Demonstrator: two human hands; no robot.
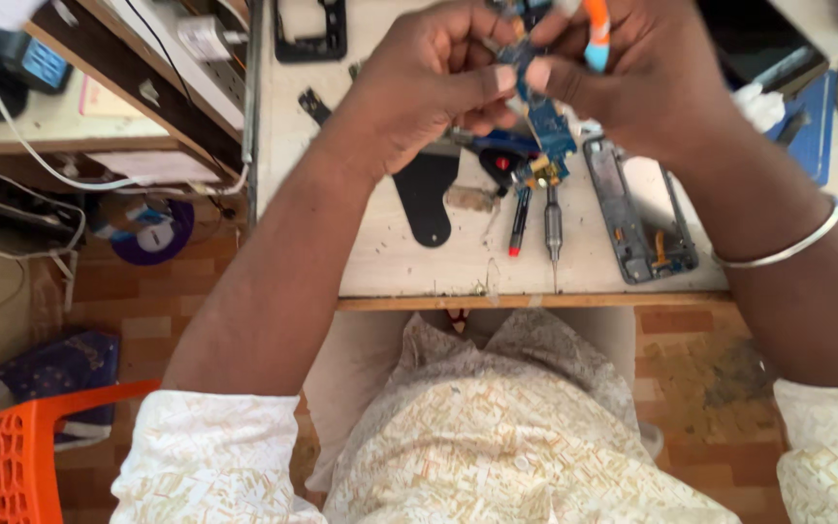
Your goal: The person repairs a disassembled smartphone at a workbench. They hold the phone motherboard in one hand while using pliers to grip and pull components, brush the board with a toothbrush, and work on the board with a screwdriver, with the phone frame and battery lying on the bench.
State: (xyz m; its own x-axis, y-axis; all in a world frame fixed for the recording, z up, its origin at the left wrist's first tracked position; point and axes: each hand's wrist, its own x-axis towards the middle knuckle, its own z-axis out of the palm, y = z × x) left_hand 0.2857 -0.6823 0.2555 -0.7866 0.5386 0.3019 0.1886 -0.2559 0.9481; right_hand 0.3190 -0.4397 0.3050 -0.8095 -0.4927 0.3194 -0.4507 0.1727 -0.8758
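the blue circuit board point(543, 116) hangs above the worktop point(380, 252), pinched between both your hands at about 12 o'clock of the view. judge it light, thin and stiff, yet fragile: the small gold and dark parts at its lower end would not take pressure or bending, so keep to the bare edges and the upper end, never the component faces. your left hand point(429, 82) is closed on the board's upper edge, thumb and fingertips pressing from the 9 o'clock side. your right hand point(632, 78) grips it from the 3 o'clock side and also carries an orange-and-blue tool point(596, 34), whose tip is too blurred to read. under the board, at 6 o'clock, lie a red-tipped pen-like tool point(519, 221) and a metal precision screwdriver point(553, 228), just beside each other. a phone frame point(637, 209) rests at 4 o'clock, a black plastic pick point(424, 194) at 8 o'clock.
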